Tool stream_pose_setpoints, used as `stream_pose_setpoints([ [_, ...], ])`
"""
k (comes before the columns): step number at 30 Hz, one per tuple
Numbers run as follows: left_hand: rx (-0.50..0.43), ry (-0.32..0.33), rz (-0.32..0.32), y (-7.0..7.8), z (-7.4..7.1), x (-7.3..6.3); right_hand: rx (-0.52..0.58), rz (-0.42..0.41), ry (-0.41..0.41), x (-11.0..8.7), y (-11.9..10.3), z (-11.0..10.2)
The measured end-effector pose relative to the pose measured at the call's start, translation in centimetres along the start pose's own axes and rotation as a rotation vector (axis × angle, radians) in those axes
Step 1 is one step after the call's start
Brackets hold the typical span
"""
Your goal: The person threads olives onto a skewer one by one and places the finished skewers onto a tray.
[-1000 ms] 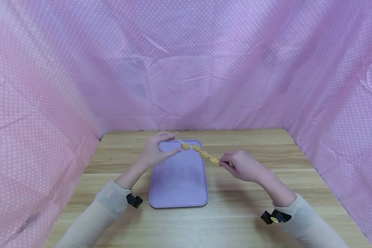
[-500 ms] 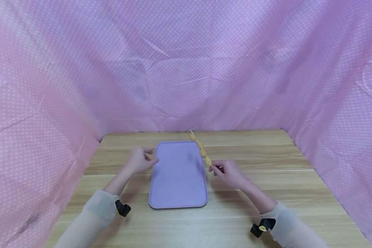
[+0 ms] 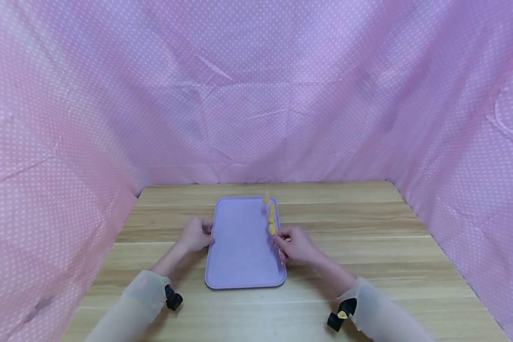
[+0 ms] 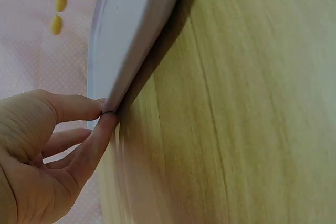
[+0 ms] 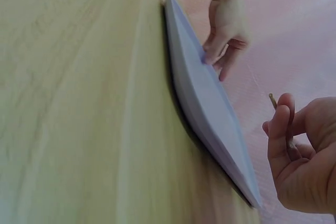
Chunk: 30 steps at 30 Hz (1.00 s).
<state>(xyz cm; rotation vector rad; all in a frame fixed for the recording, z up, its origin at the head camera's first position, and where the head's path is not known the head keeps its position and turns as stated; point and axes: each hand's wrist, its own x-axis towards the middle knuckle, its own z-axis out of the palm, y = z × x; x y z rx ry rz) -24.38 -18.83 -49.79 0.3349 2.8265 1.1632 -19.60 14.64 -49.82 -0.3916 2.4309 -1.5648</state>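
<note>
A skewer (image 3: 272,229) carrying several yellow-brown oval pieces hangs over the right side of a light purple tray (image 3: 241,251). My right hand (image 3: 298,246) pinches its stick near the lower end. In the right wrist view a short stub of the stick (image 5: 272,99) sticks out past the fingers. At the tray's left edge, my left hand (image 3: 194,235) grips the rim between thumb and finger, as the left wrist view shows up close. Its yellow pieces (image 4: 61,2) also appear at the top of that view, beyond the tray.
The tray lies on a wooden table (image 3: 346,218) with its long side running away from me. Pink dotted cloth (image 3: 248,118) hangs behind the table and on both sides. Each wrist wears a small black camera (image 3: 173,299).
The left hand has moved away from the skewer's tip to the tray's left rim. The right hand has come left and nearer, turning the skewer to point away from me.
</note>
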Motion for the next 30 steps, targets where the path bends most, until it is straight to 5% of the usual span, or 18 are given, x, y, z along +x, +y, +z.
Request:
stream_pose_setpoints([
  [9,0.003,0.002,0.034,0.0,0.2,0.5,0.039,0.060,-0.014,1.4,0.1,2.4],
  [30,0.022,-0.020,0.033,0.0,0.7,0.8,-0.238,-0.033,-0.044,2.3,0.3,3.7],
])
